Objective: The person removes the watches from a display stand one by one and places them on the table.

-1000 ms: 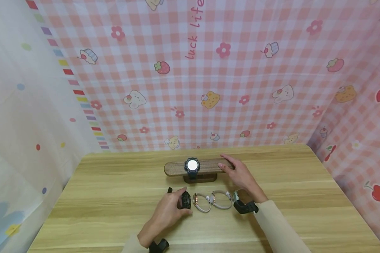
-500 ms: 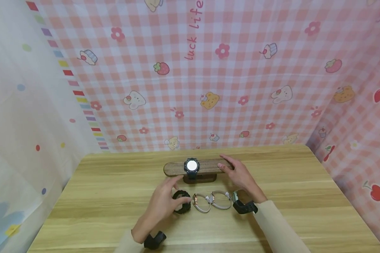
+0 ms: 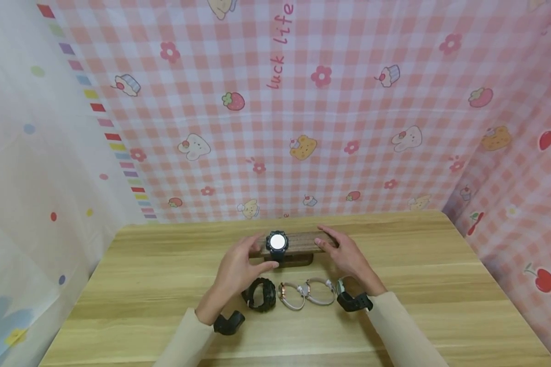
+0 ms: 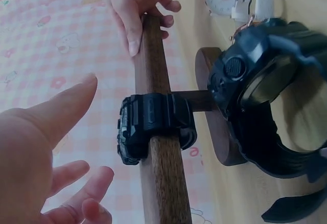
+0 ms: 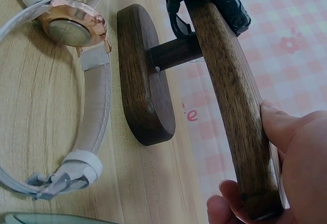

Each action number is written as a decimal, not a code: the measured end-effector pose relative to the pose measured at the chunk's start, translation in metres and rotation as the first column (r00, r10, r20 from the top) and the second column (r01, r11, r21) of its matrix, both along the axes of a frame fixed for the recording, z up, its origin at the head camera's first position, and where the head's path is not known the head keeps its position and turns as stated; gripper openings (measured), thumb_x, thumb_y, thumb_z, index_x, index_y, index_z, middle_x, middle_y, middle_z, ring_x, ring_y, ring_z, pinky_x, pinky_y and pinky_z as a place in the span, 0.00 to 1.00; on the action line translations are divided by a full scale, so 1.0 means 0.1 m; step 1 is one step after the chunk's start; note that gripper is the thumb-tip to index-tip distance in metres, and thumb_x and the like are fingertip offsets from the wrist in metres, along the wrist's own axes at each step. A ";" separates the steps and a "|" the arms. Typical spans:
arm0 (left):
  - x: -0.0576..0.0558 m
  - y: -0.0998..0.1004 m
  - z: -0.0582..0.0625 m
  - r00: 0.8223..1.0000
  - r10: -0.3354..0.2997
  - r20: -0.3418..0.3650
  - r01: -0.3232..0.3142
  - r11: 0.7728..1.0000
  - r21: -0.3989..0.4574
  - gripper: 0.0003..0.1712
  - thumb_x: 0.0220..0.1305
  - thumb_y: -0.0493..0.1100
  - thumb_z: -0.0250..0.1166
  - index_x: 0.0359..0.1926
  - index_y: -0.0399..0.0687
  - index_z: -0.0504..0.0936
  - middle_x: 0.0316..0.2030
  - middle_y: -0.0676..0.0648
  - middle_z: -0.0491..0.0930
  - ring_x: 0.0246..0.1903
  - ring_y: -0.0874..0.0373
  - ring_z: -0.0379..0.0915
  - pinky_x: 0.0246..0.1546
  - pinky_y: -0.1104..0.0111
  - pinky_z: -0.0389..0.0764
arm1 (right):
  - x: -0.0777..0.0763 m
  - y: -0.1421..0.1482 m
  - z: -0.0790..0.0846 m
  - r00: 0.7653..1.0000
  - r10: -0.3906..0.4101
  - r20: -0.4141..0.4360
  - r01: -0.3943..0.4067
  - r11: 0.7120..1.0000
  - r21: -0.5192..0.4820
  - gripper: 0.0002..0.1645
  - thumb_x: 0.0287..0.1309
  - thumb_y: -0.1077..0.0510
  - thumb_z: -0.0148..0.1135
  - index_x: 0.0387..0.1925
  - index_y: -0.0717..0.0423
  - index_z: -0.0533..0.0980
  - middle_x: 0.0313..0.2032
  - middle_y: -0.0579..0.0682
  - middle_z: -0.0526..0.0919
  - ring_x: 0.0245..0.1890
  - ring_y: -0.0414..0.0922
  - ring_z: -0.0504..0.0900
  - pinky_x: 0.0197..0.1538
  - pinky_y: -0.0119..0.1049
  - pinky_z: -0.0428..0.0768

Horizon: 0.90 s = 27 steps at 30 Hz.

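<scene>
A dark wooden watch stand with a raised bar stands towards the back of the table. Strapped round its bar is a black digital watch, its face lit white in the head view. My left hand is at the bar's left end beside that watch; its thumb and fingers are spread and grip nothing in the left wrist view. My right hand holds the bar's right end between thumb and fingers. In front of the stand, a second black watch stands on its side, near my left hand.
Two watches with pale straps, a rose-gold watch and another pale-strapped watch, sit in a row on the wooden table. A light green watch is at the row's right end, partly hidden. Patterned cloth hangs behind.
My left hand has let go of the black watch on the table and moved up and forward to the stand's left end. My right hand has stayed on the bar.
</scene>
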State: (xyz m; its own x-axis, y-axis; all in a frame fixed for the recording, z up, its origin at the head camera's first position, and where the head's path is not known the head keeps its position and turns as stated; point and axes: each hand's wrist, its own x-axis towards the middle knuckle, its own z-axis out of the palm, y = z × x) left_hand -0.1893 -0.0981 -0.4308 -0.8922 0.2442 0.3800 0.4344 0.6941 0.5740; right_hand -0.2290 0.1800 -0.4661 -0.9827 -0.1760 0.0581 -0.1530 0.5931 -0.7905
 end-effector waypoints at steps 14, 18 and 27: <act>-0.24 0.14 -0.07 0.992 0.069 0.105 -0.059 0.994 -0.095 0.46 0.46 0.57 0.79 0.65 0.45 0.74 0.35 0.50 0.77 0.40 0.54 0.70 0.41 0.61 0.75 | 0.00 0.00 -0.01 1.000 0.009 -0.015 -0.009 1.000 0.001 0.32 0.71 0.46 0.56 0.71 0.52 0.66 0.68 0.62 0.68 0.68 0.64 0.64 0.67 0.62 0.63; -0.27 0.19 -0.08 0.990 0.090 0.106 -0.078 0.990 -0.119 0.47 0.45 0.57 0.80 0.65 0.45 0.74 0.33 0.51 0.76 0.42 0.52 0.71 0.40 0.62 0.74 | 0.00 0.00 0.00 1.000 0.007 -0.017 -0.007 1.000 0.005 0.32 0.71 0.47 0.56 0.71 0.52 0.66 0.68 0.62 0.68 0.68 0.63 0.65 0.67 0.62 0.64; -0.31 0.25 -0.11 0.985 0.142 0.096 -0.123 0.975 -0.184 0.49 0.43 0.62 0.79 0.65 0.48 0.75 0.31 0.52 0.74 0.35 0.56 0.70 0.34 0.64 0.72 | -0.01 0.00 0.00 1.000 -0.003 -0.016 0.003 1.000 0.006 0.32 0.70 0.46 0.57 0.71 0.51 0.67 0.68 0.63 0.68 0.68 0.64 0.65 0.66 0.62 0.65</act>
